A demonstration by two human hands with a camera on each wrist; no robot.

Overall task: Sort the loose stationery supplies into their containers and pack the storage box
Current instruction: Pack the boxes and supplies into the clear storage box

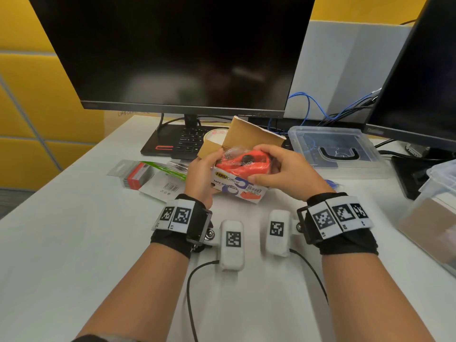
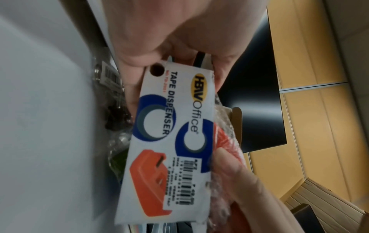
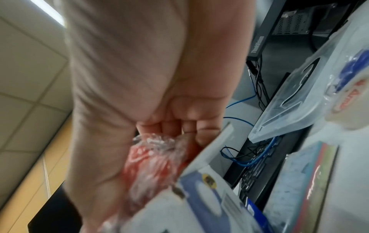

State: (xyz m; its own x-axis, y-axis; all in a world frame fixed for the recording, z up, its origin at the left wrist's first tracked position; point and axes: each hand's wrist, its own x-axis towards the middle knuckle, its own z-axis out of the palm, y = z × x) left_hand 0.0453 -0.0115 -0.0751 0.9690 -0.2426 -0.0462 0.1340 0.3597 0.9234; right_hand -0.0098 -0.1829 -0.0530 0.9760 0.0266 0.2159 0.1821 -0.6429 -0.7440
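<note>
Two monitors [image 1: 172,50] stood over the desk [image 1: 74,243], where a clear lid [image 1: 333,149] lay well right of the hands. Between them, raised just above the desk, was the carton [image 1: 237,186], flap open. The left hand [image 1: 201,178] curled round its left end. Inside sat the red dispenser [image 1: 243,164] in crinkly film, the right hand [image 1: 283,169] curled over it, thumb on the carton's front. Thin card would probably buckle if squeezed; the film looked slippery. Best held by the carton's ends, pressing the dispenser's hard body.
</note>
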